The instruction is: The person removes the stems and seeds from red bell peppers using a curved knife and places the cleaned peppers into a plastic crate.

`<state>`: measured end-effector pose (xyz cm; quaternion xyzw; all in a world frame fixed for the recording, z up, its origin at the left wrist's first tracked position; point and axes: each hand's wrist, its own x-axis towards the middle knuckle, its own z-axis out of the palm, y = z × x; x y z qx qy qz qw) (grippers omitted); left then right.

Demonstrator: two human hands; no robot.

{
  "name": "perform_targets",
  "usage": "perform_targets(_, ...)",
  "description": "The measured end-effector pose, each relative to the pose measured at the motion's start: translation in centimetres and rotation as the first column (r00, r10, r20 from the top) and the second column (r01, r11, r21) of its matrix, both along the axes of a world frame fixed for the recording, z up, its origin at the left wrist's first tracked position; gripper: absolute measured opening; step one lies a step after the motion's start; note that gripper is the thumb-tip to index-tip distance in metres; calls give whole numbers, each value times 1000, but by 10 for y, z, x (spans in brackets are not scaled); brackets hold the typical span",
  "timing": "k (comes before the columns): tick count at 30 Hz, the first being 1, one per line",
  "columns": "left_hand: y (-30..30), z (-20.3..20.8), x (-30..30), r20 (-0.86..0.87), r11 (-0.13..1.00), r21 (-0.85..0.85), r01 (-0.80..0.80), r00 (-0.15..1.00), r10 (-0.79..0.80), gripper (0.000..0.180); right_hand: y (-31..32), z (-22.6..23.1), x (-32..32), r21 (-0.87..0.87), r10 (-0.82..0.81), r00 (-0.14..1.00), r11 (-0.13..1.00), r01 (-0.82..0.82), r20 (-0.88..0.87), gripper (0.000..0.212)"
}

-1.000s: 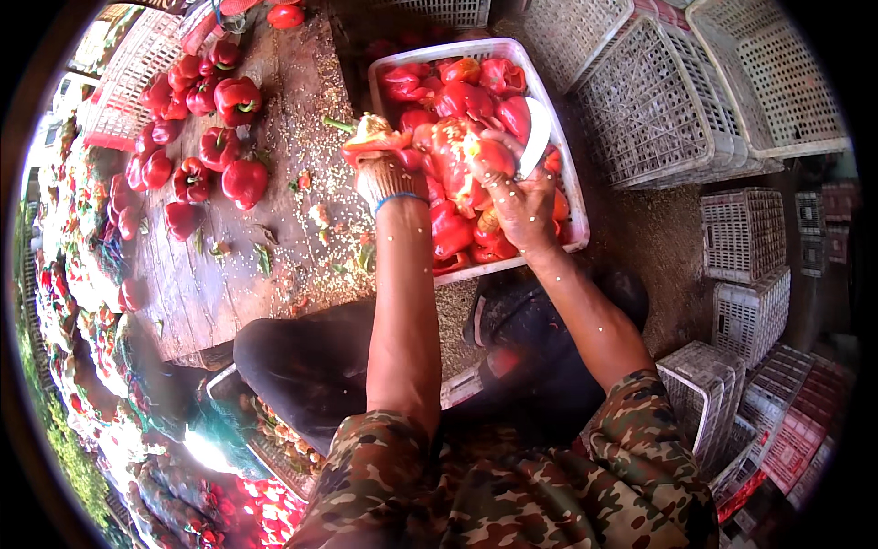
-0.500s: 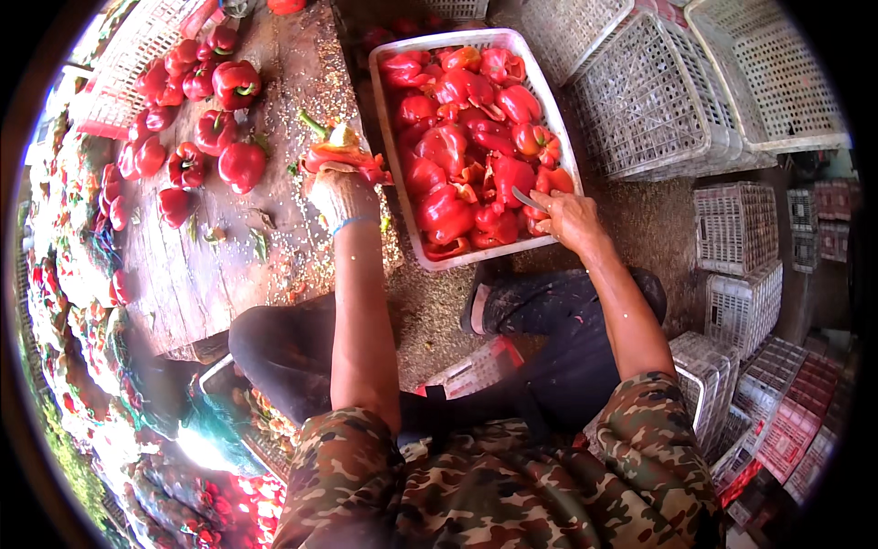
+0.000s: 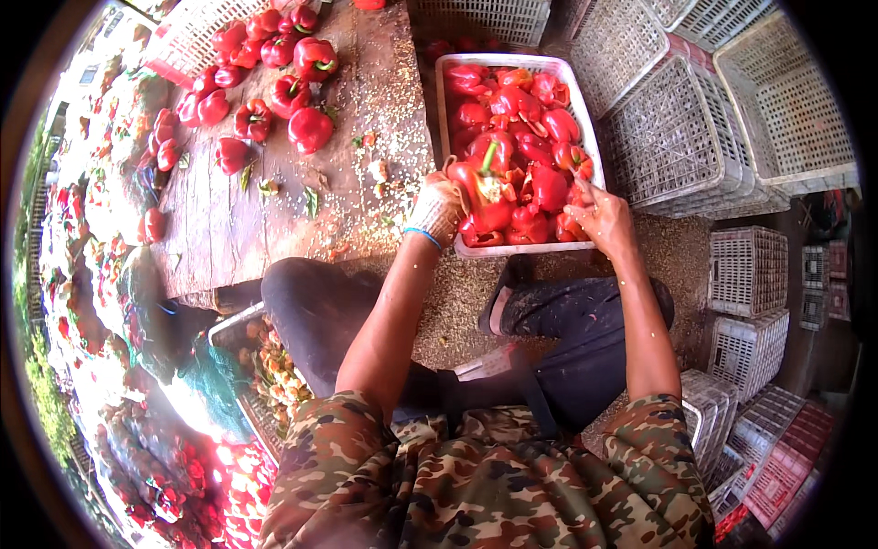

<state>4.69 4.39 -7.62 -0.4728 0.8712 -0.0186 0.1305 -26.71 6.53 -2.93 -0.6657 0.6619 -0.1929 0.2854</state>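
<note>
My left hand (image 3: 439, 203), in a pale glove with a blue band at the wrist, grips a cut-open red bell pepper (image 3: 468, 187). Its green stem and pale seedy core (image 3: 494, 186) face up over the near left part of a white plastic crate (image 3: 445, 108). Red pepper pieces (image 3: 549, 188) fill that crate. At its near right corner, my bare right hand (image 3: 604, 220) is closed around a small knife, whose blade is hardly visible among the red pieces.
Whole red peppers (image 3: 311, 130) lie on the seed-strewn wooden table (image 3: 366, 183) at left. Stacked plastic crates (image 3: 672, 137) stand at right. Beside my left knee, a crate holds pepper cores (image 3: 274, 366). Bagged peppers (image 3: 101, 320) line the far left.
My left hand has carried the cut pepper right, from above the table to over the crate. My right hand stays at the crate's near right corner. The whole view has shifted.
</note>
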Motion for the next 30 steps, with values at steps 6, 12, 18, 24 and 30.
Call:
perform_targets(6, 23, 17, -18, -119, 969, -151, 197, 969, -215, 15, 33, 70, 65, -207, 340, 876, 937, -283, 342, 84)
perform_targets(12, 30, 31, -32, -137, 962, -74, 263, 953, -272, 8, 40, 75, 61, -242, 346, 871, 931, -273, 350, 83)
perform_targets(18, 4, 30, -60, -104, 940, -89, 328, 936, -336, 15, 15, 59, 45, -326, 477, 854, 857, -399, 210, 59)
perform_targets(24, -3, 28, -93, 15, 957, -41, 287, 958, -287, 21, 7, 33, 25, -322, 357, 822, 920, -226, 444, 51)
perform_targets(30, -6, 10, -88, -201, 962, 46, 270, 946, -256, 23, 7, 17, 26, -68, 127, 663, 991, -114, 738, 38)
